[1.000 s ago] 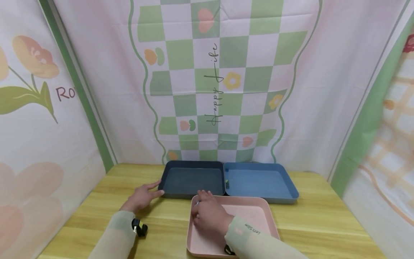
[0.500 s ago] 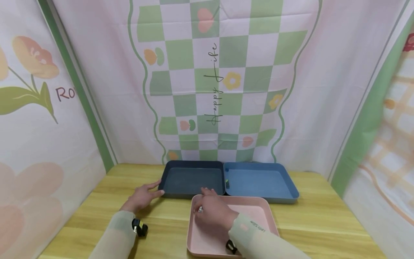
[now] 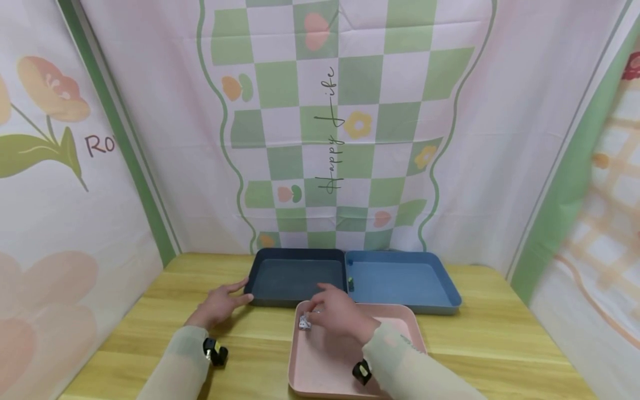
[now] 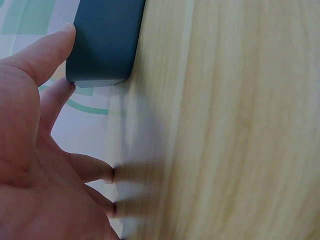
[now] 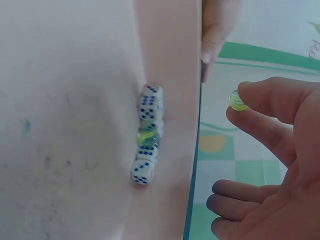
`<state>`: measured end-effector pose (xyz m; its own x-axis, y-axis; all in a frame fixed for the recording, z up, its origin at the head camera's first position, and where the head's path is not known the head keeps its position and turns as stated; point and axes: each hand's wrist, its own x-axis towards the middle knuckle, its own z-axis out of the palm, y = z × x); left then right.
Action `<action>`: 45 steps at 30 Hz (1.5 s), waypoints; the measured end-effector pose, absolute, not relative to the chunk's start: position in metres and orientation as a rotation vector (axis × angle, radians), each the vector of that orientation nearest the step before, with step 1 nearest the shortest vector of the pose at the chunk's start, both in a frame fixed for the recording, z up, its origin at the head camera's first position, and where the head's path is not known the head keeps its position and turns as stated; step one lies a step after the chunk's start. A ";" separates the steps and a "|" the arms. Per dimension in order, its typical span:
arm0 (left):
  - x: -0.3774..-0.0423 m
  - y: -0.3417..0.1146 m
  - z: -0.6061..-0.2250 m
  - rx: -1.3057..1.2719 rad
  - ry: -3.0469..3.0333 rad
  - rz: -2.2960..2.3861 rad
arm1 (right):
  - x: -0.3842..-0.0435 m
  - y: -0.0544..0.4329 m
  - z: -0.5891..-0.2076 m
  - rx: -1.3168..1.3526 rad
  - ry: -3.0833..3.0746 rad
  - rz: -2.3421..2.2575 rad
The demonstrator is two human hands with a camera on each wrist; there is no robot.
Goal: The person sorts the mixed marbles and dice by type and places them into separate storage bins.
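My right hand (image 3: 341,315) is raised over the far left part of the pink tray (image 3: 327,375), pinching a clear yellow-green glass marble (image 5: 237,101) between thumb and index finger. Below it, several white dice with blue pips (image 5: 148,102) line the inside of the pink tray's wall. Among those dice rests another clear marble (image 5: 148,138) with a yellow-green swirl. My left hand (image 3: 220,305) has its fingers spread, thumb and index fingertip at the left end of the dark navy tray (image 4: 102,50). Its other fingertips reach down to the wooden table (image 4: 225,130).
A blue tray (image 3: 405,280) adjoins the navy tray's right side and has a small green item (image 3: 351,284) along its left wall. Behind the trays hangs a green checked curtain (image 3: 357,161). The pink tray stands in front of both.
My right hand has lifted from the pink tray's far left corner and shifted right, with the marble pinched. The dice there are now uncovered. My left hand has stayed put.
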<state>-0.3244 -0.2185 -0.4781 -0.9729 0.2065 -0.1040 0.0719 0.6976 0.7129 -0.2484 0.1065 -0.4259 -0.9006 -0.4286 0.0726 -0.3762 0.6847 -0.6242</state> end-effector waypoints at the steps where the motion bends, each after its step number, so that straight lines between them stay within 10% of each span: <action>1: -0.324 -0.219 -0.478 0.224 2.731 1.131 | -0.249 0.108 -0.424 -0.646 2.799 -1.055; 45: -0.324 -0.218 -0.478 0.214 2.729 1.126 | -0.282 0.210 -0.384 0.072 2.733 -1.729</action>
